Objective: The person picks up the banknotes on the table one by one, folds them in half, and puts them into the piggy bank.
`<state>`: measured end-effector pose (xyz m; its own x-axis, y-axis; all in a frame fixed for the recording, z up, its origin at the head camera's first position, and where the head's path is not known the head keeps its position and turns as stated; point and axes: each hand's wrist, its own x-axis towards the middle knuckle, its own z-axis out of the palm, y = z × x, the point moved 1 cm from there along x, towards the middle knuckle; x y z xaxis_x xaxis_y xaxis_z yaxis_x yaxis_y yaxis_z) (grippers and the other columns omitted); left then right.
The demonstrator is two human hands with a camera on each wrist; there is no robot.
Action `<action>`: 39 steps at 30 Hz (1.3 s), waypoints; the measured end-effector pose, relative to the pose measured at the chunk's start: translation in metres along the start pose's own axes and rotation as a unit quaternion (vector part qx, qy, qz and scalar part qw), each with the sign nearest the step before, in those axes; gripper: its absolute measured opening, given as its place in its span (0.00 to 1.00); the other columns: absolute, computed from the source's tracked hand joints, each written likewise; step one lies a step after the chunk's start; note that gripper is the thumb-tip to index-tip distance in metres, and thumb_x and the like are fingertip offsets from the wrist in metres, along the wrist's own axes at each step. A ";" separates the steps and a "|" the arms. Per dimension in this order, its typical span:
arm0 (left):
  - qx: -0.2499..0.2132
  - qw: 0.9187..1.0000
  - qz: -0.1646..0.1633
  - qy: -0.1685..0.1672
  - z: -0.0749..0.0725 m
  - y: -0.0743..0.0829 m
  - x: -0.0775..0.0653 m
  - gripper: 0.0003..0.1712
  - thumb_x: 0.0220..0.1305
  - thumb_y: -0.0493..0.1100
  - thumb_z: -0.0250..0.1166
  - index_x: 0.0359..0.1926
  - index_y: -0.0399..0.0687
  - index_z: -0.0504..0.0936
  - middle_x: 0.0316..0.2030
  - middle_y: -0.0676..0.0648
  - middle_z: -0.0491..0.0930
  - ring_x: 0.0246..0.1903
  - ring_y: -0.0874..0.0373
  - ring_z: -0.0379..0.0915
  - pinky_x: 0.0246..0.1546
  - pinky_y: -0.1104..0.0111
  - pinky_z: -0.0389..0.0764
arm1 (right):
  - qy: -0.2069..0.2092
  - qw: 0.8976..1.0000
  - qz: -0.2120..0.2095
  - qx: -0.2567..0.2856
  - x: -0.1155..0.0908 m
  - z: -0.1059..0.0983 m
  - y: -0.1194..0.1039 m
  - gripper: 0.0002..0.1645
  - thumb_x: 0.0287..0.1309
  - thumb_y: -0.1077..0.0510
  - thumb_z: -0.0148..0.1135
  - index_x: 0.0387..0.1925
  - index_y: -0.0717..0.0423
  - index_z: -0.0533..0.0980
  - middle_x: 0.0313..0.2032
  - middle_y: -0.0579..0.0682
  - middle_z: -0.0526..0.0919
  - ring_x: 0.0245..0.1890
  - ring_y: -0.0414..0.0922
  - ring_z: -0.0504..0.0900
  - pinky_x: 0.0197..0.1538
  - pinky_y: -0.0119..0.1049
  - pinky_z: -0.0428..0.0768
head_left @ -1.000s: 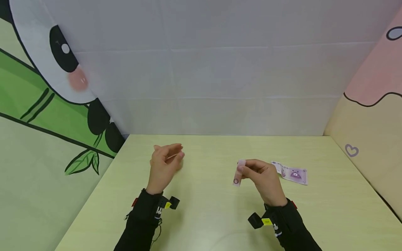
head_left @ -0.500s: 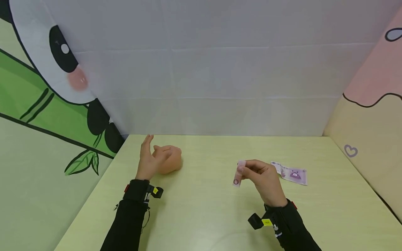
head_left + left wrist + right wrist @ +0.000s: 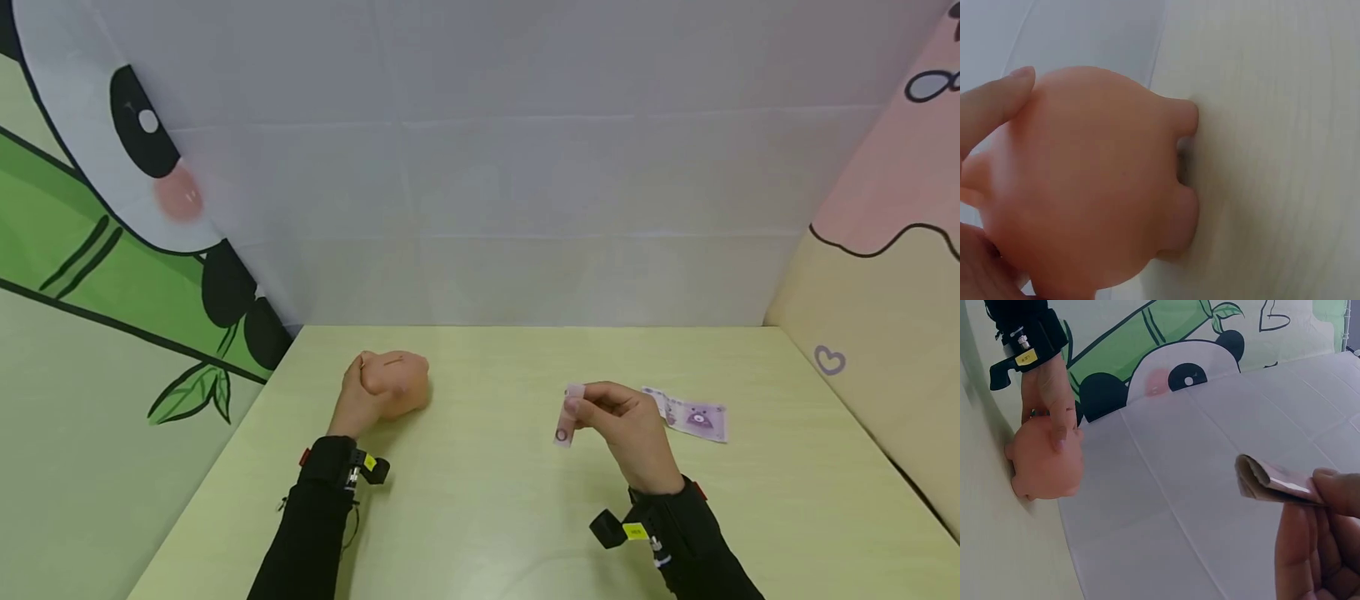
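Observation:
A pink piggy bank (image 3: 405, 379) stands on its short legs at the left of the table, a thin slot showing on its top. My left hand (image 3: 357, 407) holds it from the near left side, and in the left wrist view the fingers lie on either side of its round body (image 3: 1091, 181). Over the middle right of the table, my right hand (image 3: 626, 425) pinches a folded purple banknote (image 3: 567, 417) between thumb and fingers. The right wrist view shows the note's (image 3: 1272, 481) folded layers end-on.
Behind my right hand another purple banknote (image 3: 697, 419), creased and printed with an animal face, lies on the pale wooden table (image 3: 480, 517). A white sheet (image 3: 525, 183) rises at the table's back edge, with cartoon-printed panels (image 3: 870, 333) on both sides.
My left hand has drawn back from in front of the piggy bank, opened, then come round its left side and taken hold of it. The right hand keeps its place with the folded banknote.

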<state>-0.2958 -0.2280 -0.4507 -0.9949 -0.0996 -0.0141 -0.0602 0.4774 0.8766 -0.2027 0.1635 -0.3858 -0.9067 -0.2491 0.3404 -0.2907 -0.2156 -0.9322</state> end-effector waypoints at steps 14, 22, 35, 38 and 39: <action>0.027 0.999 -0.023 0.000 0.001 -0.004 -0.003 0.65 0.55 0.59 0.72 0.77 0.42 0.38 0.77 0.37 0.42 0.74 0.39 0.44 0.71 0.44 0.56 | 0.009 1.000 -0.010 -0.007 0.000 -0.005 0.001 0.10 0.65 0.66 0.58 0.42 0.72 0.77 0.28 0.47 0.86 0.30 0.46 0.85 0.42 0.38 0.85; 0.007 1.000 -0.003 0.001 0.010 0.002 -0.010 0.61 0.54 0.56 0.74 0.76 0.43 0.47 0.75 0.38 0.49 0.73 0.41 0.49 0.71 0.46 0.58 | 0.000 1.000 -0.009 0.008 0.000 -0.006 0.002 0.06 0.65 0.66 0.59 0.42 0.64 0.79 0.30 0.47 0.86 0.32 0.44 0.86 0.44 0.38 0.85; -0.025 0.999 0.022 -0.033 0.040 0.012 -0.026 0.59 0.51 0.49 0.77 0.75 0.42 0.51 0.73 0.40 0.55 0.72 0.44 0.54 0.70 0.49 0.61 | 0.013 1.000 -0.006 -0.003 0.001 -0.005 0.003 0.09 0.64 0.67 0.60 0.41 0.72 0.78 0.30 0.47 0.86 0.31 0.44 0.86 0.43 0.38 0.85; -0.035 0.998 0.026 -0.042 0.047 0.015 -0.030 0.59 0.50 0.49 0.78 0.75 0.43 0.51 0.74 0.41 0.54 0.72 0.43 0.53 0.70 0.48 0.60 | 0.019 1.000 -0.004 -0.009 0.001 -0.004 0.002 0.11 0.64 0.67 0.60 0.42 0.75 0.77 0.29 0.47 0.86 0.30 0.45 0.86 0.42 0.38 0.85; -0.032 0.998 0.027 -0.044 0.049 0.016 -0.032 0.60 0.50 0.49 0.78 0.75 0.43 0.51 0.74 0.41 0.54 0.72 0.43 0.53 0.70 0.48 0.60 | 0.018 1.000 -0.005 -0.010 0.001 -0.004 0.002 0.11 0.64 0.67 0.60 0.42 0.76 0.76 0.29 0.47 0.86 0.30 0.45 0.86 0.42 0.39 0.85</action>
<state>-0.2694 -0.1739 -0.4597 -1.0000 0.0036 -0.0062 -0.0041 0.4225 0.9064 -0.2050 0.1667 -0.3882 -0.9139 -0.2121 0.3462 -0.3066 -0.1985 -0.9309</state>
